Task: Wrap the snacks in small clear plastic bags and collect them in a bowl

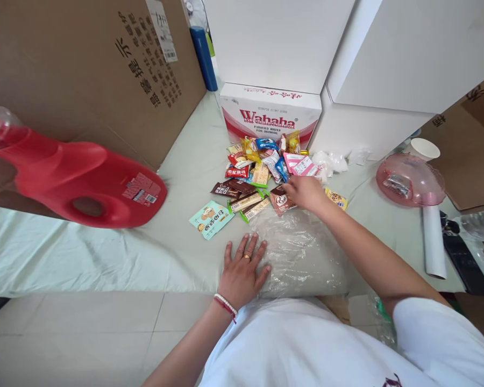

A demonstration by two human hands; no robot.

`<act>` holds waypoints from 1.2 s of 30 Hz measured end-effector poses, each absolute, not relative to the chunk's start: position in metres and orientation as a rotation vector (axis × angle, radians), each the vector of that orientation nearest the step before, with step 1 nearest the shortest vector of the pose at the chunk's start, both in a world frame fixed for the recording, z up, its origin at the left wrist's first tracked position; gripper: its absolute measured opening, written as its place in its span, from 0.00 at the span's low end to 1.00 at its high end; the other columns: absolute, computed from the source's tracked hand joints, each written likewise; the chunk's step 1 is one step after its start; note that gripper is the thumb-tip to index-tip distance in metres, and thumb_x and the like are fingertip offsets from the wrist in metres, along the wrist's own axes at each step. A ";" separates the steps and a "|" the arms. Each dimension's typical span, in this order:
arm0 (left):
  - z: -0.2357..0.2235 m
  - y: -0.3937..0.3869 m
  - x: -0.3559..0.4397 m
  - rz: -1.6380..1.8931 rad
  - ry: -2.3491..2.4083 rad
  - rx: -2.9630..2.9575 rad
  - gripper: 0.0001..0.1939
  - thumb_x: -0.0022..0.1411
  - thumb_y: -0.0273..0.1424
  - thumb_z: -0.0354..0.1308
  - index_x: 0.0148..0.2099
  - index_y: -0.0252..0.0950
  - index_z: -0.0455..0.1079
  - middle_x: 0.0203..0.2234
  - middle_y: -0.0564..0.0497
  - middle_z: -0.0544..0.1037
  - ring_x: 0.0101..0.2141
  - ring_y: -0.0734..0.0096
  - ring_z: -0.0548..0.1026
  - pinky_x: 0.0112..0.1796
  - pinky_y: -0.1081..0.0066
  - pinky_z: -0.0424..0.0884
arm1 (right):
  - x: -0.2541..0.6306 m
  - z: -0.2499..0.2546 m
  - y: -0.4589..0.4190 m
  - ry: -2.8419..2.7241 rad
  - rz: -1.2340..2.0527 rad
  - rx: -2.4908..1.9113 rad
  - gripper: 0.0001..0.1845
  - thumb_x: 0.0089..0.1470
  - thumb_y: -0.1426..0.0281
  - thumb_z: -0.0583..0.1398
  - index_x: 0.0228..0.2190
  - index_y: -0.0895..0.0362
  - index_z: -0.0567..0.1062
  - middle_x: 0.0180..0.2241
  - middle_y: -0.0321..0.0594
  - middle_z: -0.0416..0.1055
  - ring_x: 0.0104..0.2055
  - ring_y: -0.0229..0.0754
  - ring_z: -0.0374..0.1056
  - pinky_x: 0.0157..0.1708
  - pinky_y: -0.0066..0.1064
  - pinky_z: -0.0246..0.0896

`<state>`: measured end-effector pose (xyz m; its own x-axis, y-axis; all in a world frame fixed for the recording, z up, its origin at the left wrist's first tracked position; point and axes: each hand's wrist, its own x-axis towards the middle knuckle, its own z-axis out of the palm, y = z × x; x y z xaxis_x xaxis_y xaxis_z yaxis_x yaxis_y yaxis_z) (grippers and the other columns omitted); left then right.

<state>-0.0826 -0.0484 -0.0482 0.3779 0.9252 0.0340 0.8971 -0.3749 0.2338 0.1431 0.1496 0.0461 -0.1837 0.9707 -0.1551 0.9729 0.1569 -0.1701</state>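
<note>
My left hand lies flat with its fingers spread on the pale tablecloth, beside a clear plastic bag. My right hand has its fingers closed at the upper edge of a brown snack packet; the palm hides part of the grip. Around it lie cream wafer bars with green ends, dark brown packets and a pink-and-white packet. A heap of small wrapped snacks sits behind. A mint-green packet rests to the left, and a yellow packet to the right.
A white and red water carton stands behind the snacks. On the left are a large red jug and a cardboard box. At right sit a pink translucent bowl, a paper cup and a white roll.
</note>
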 end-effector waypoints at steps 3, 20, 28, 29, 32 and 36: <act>-0.049 -0.049 -0.082 0.227 1.651 2.464 0.30 0.73 0.46 0.46 0.72 0.46 0.58 0.72 0.47 0.55 0.71 0.49 0.54 0.67 0.37 0.45 | 0.074 0.038 0.175 2.346 -0.422 1.979 0.33 0.67 0.50 0.51 0.52 0.66 0.75 0.49 0.63 0.77 0.52 0.60 0.73 0.48 0.42 0.66; -0.049 -0.049 -0.086 0.324 1.609 2.403 0.30 0.73 0.47 0.46 0.73 0.45 0.57 0.72 0.48 0.55 0.71 0.51 0.53 0.68 0.38 0.42 | 0.109 0.057 0.178 2.589 -0.667 1.539 0.30 0.53 0.65 0.65 0.57 0.58 0.70 0.48 0.45 0.77 0.45 0.48 0.73 0.41 0.30 0.64; -0.052 -0.051 -0.085 0.296 1.625 2.435 0.31 0.73 0.46 0.46 0.73 0.45 0.56 0.72 0.47 0.55 0.71 0.50 0.53 0.68 0.38 0.43 | 0.032 0.035 0.195 2.527 -0.331 1.089 0.33 0.51 0.57 0.69 0.54 0.59 0.74 0.58 0.54 0.68 0.52 0.57 0.72 0.46 0.38 0.65; -0.052 -0.051 -0.085 0.292 1.625 2.437 0.31 0.73 0.46 0.47 0.73 0.45 0.56 0.72 0.47 0.56 0.71 0.50 0.53 0.68 0.38 0.43 | 0.025 0.035 0.198 2.507 -0.328 1.091 0.34 0.50 0.56 0.70 0.54 0.59 0.74 0.58 0.55 0.69 0.52 0.57 0.72 0.47 0.39 0.65; -0.051 -0.051 -0.085 0.282 1.632 2.441 0.31 0.72 0.46 0.47 0.73 0.46 0.56 0.72 0.47 0.56 0.71 0.50 0.53 0.68 0.38 0.44 | 0.015 0.037 0.202 2.447 -0.359 1.079 0.33 0.48 0.57 0.71 0.53 0.60 0.76 0.55 0.53 0.72 0.52 0.57 0.72 0.48 0.38 0.66; -0.049 -0.051 -0.085 0.266 1.626 2.433 0.30 0.73 0.47 0.46 0.73 0.46 0.57 0.72 0.48 0.56 0.71 0.51 0.53 0.67 0.38 0.44 | 0.026 0.049 0.194 2.440 -0.331 1.120 0.33 0.48 0.58 0.71 0.52 0.62 0.76 0.54 0.55 0.73 0.51 0.58 0.73 0.46 0.38 0.66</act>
